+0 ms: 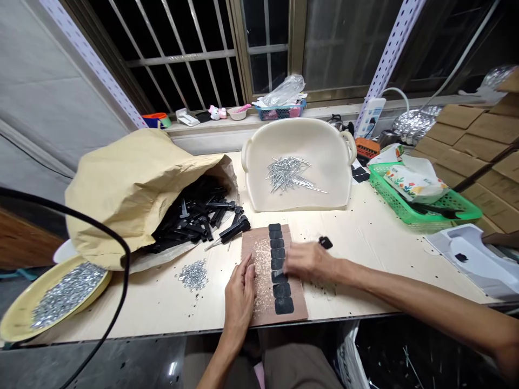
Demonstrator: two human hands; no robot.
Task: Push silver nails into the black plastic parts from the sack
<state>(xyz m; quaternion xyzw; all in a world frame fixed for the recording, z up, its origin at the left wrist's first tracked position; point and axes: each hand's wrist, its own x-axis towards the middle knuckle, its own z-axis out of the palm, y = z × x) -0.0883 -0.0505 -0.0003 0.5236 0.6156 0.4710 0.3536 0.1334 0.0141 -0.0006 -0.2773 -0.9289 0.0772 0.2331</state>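
A brown board (261, 310) lies on the table before me, with a column of black rounded pads (284, 306) along its right half. Its left half is speckled with pale marks. My left hand (240, 292) rests on the board's left edge, fingers stretched out and holding nothing that I can see. Over the board's right edge, my right hand (308, 261) touches or hovers at the middle pads; it is smeared by motion and its fingertips are unclear. A small black piece (325, 242) is just beyond that hand. Small metal pieces (193, 275) lie in a pile left of the board.
A paper sack (121, 183) spills black plastic parts (194, 221) at the left. Behind the board stands a white tub (259, 189) with metal pins (288, 173). A yellow bowl (99, 283) holds metal pieces. Right are a green basket (413, 216) and cardboard boxes (478, 146).
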